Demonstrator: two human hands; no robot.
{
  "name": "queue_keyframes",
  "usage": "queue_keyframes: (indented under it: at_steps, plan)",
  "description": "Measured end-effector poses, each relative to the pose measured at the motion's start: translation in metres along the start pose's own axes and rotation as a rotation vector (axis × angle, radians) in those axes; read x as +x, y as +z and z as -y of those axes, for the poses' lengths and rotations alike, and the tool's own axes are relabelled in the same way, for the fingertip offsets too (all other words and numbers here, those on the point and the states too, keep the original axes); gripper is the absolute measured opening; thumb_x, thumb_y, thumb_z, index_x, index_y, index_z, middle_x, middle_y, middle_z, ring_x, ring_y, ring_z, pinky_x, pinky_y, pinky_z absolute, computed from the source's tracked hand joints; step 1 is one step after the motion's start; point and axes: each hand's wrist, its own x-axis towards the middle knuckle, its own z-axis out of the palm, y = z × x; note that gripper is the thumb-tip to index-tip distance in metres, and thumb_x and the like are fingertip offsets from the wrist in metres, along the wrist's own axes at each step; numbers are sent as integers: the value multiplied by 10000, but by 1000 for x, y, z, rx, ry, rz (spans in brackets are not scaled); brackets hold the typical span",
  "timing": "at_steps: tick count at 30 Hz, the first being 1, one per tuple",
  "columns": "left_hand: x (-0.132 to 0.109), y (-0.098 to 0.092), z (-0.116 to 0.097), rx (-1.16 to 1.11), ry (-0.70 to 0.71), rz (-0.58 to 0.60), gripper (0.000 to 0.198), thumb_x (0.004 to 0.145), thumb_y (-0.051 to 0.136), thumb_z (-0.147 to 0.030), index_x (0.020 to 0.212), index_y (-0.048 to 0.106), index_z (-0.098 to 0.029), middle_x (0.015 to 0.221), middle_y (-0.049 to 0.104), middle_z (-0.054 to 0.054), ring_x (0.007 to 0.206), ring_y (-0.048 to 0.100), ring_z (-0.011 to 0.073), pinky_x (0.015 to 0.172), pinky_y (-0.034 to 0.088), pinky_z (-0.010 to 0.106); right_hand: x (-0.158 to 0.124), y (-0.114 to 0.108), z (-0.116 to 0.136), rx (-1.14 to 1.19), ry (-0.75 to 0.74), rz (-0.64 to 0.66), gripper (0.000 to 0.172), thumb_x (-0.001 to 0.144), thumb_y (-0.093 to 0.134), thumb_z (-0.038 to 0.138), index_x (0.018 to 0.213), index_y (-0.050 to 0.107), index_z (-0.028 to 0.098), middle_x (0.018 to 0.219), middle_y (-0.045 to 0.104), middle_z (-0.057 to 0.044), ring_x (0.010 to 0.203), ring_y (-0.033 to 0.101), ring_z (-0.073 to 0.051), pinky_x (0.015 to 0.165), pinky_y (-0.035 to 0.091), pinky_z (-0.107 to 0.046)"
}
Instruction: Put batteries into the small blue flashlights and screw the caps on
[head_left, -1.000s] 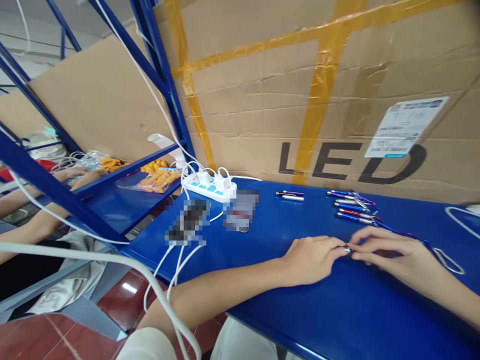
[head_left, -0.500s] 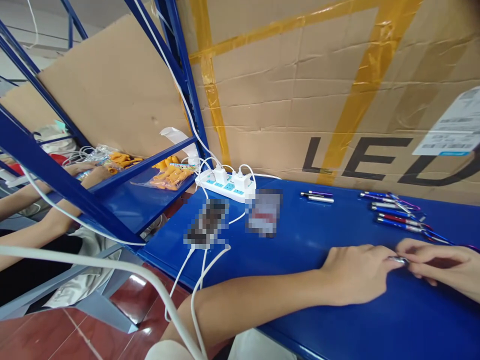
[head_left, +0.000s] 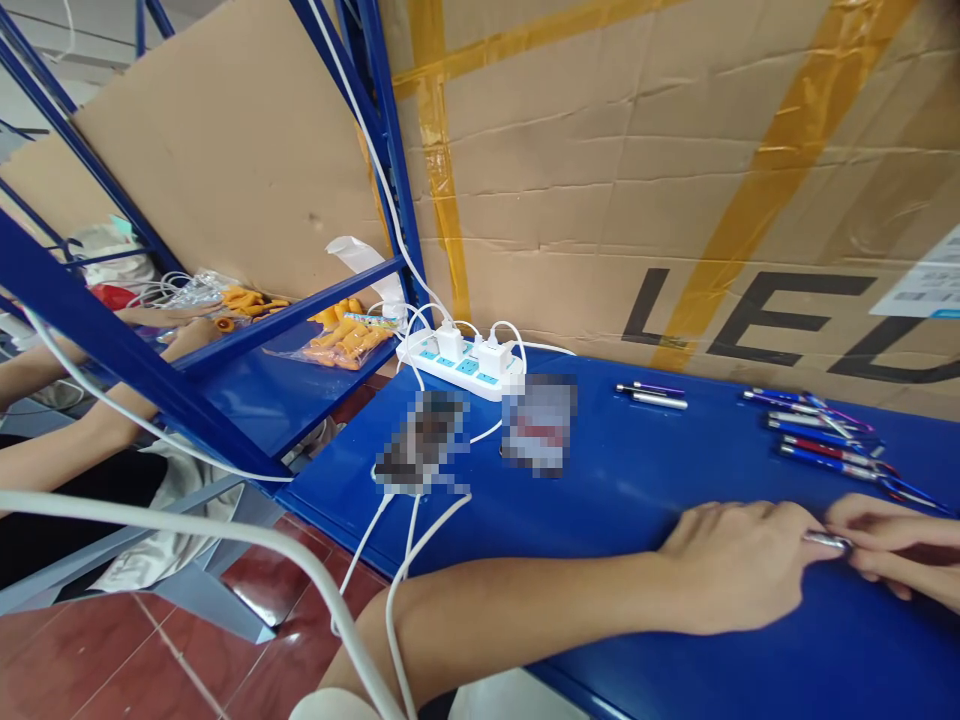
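Both hands pinch one small silver piece just above the blue bench: my left hand clenched on one end, my right hand on the other. It's tiny; a slipping fingertip could send it rolling toward the loose pens.
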Motion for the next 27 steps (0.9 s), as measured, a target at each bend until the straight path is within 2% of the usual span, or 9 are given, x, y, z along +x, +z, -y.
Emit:
queue_keyframes:
  at_steps: [3, 5, 7, 9, 13, 15, 19, 24, 27]
  plan:
    - [0, 0, 1, -17, -5, 11, 302, 934, 285, -323, 1053, 443, -95, 1054, 564, 105, 944, 560, 249, 766, 470, 353, 4, -3, 11, -57, -61, 159, 295, 678, 667, 426, 573, 654, 151, 771, 517, -147, 535, 500, -101, 416, 392, -222]
    - [0, 1, 3, -10, -24, 12, 312, 937, 277, -350, 1044, 415, -92, 1023, 573, 114, 924, 568, 258, 733, 474, 362, 5, -2, 27, -68, -245, 120, 179, 707, 651, 325, 622, 665, 168, 759, 537, -143, 535, 513, -109, 426, 416, -189]
    - [1, 3, 5, 23, -6, -3, 270, 934, 291, -337, 1021, 403, -106, 1007, 582, 101, 901, 578, 259, 712, 474, 367, 5, 2, 47, -140, -390, 127, 120, 689, 665, 237, 593, 644, 167, 735, 554, -126, 586, 552, -132, 479, 448, -172]
    - [2, 5, 6, 45, 38, -25, 224, 931, 309, -320, 992, 403, -126, 1002, 588, 79, 902, 581, 243, 719, 472, 352, 2, 6, 65, -150, -488, 103, 145, 715, 643, 204, 575, 632, 168, 715, 560, -96, 603, 561, -115, 537, 460, -159]
    - [3, 10, 5, 72, 43, -19, 191, 928, 333, -304, 951, 417, -134, 989, 588, 58, 919, 573, 221, 746, 463, 337, -7, 9, 82, -137, -488, 112, 134, 747, 626, 226, 633, 662, 165, 716, 551, -67, 627, 551, -98, 570, 443, -178]
    - [4, 13, 5, 101, 78, -41, 151, 926, 335, -260, 917, 413, -130, 996, 586, 54, 927, 566, 216, 756, 456, 338, -11, 9, 82, -139, -495, 107, 137, 765, 609, 215, 657, 673, 161, 649, 517, -47, 582, 516, -78, 542, 414, -177]
    - [5, 16, 5, 80, 122, -80, 129, 921, 344, -254, 888, 409, -148, 958, 588, 27, 875, 567, 187, 722, 443, 303, -15, 8, 79, -135, -505, 11, 155, 734, 643, 233, 619, 650, 129, 613, 453, -33, 548, 443, -68, 507, 366, -187]
    - [6, 16, 6, 85, 157, -108, 120, 917, 361, -249, 886, 415, -147, 917, 579, 5, 829, 557, 152, 677, 421, 262, -19, 9, 79, -103, -446, 16, 246, 741, 635, 266, 566, 588, 100, 616, 444, -35, 540, 411, -67, 476, 325, -192]
    - [5, 18, 6, 118, 202, -181, 121, 914, 371, -242, 861, 417, -144, 895, 581, 10, 820, 553, 153, 705, 418, 274, -22, 12, 83, -73, -385, 0, 282, 753, 618, 284, 551, 565, 95, 600, 441, -34, 544, 410, -69, 478, 320, -189]
